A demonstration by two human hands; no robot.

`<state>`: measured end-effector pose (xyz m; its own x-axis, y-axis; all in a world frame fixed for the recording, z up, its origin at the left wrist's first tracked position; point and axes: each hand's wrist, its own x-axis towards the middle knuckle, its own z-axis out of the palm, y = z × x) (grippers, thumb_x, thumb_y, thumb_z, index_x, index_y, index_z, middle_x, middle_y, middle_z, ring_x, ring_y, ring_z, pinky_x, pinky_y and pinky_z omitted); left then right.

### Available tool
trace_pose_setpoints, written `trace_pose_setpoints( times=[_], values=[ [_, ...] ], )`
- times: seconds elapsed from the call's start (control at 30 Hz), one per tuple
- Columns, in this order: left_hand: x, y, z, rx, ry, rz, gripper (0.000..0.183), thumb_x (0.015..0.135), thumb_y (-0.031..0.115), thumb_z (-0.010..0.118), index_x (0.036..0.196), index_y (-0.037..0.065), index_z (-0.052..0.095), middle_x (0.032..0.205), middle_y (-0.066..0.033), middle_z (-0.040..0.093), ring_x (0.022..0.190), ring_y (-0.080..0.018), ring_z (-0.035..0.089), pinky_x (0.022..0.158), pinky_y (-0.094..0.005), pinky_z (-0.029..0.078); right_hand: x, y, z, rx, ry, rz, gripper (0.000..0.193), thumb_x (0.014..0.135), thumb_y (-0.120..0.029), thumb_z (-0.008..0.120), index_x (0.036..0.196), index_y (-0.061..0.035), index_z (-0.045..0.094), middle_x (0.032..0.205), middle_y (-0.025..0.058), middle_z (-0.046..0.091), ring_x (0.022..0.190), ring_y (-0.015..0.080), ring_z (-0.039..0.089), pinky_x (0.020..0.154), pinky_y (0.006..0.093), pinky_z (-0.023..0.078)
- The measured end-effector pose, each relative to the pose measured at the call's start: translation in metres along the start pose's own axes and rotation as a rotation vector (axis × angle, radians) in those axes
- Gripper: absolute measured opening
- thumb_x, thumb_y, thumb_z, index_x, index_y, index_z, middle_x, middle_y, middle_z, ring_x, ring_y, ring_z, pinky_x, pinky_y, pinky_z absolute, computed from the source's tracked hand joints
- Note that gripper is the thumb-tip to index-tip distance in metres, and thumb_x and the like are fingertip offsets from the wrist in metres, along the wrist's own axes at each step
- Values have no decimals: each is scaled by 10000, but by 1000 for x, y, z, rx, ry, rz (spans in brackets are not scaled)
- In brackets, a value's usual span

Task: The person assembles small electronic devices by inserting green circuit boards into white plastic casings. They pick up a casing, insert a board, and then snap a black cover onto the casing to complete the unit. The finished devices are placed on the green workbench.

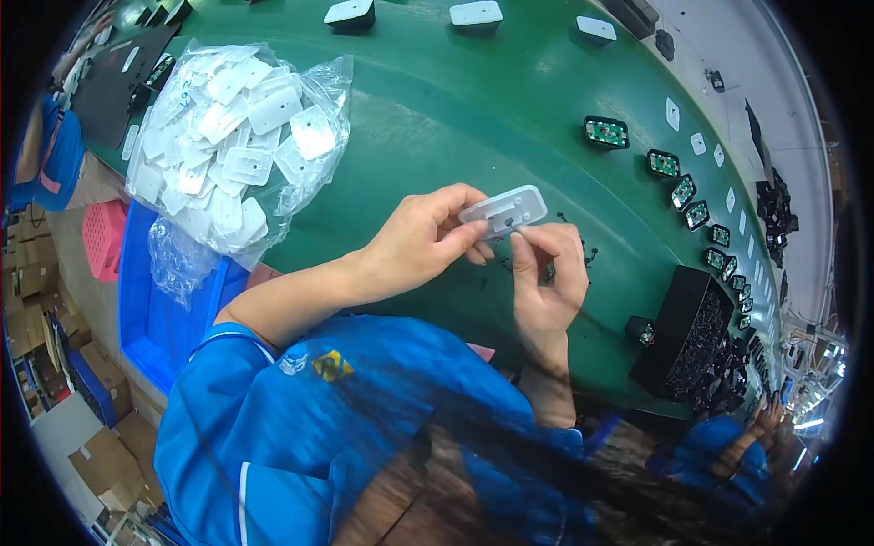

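Note:
A translucent white plastic cover (521,205), rectangular with rounded corners, is tilted up above the green table. My left hand (421,233) grips its left end between thumb and fingers; a small dark spot shows on its face near the thumb. Close by, at the cover's lower right edge, my right hand (552,278) is closed in a pinch. Whatever its fingertips hold is too small to make out. Around and behind the right hand, small dark pieces (590,258) lie scattered on the table, partly hidden by it.
An open plastic bag (332,91) full of white covers lies left, above a blue bin (150,309). Black housings with green circuit boards (606,133) line the right side, near a black box (683,332). White-topped black units (476,15) stand far back. Other people work at both sides.

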<state>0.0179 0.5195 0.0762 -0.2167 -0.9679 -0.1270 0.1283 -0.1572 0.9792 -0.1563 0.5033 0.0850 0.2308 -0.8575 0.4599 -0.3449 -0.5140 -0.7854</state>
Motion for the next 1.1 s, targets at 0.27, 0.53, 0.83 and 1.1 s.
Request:
trace_pose_setpoints(
  times=[0.27,0.53,0.83,1.1],
  values=[
    [-1,4,3,9,24,14,124,918,65,561,987,-34,589,808,-73,644,688,-110,637,643,-250,525,4,-13,-4,-11,-84,116,125,757,51,673,829,-10,590,753,84,552,665,198,519,530,287,425],
    [2,-3,11,159,103,286,95,883,23,585,967,-21,597,813,-76,580,665,-138,610,580,-267,501,6,-13,-3,-33,-105,234,118,750,60,659,774,-14,572,717,54,544,572,134,483,490,261,384],
    [6,-5,9,341,166,412,97,835,7,620,931,6,607,820,-104,578,652,-217,595,566,-309,473,10,-11,-2,125,-85,305,121,843,2,648,769,-11,553,720,-22,516,566,6,410,466,177,309],
    [8,-4,2,412,125,415,71,866,-4,580,936,-16,582,858,-76,551,659,-118,593,522,-243,473,10,-7,6,14,-79,199,107,825,-16,680,845,-13,574,738,-2,490,586,45,407,496,198,330]
  ],
)
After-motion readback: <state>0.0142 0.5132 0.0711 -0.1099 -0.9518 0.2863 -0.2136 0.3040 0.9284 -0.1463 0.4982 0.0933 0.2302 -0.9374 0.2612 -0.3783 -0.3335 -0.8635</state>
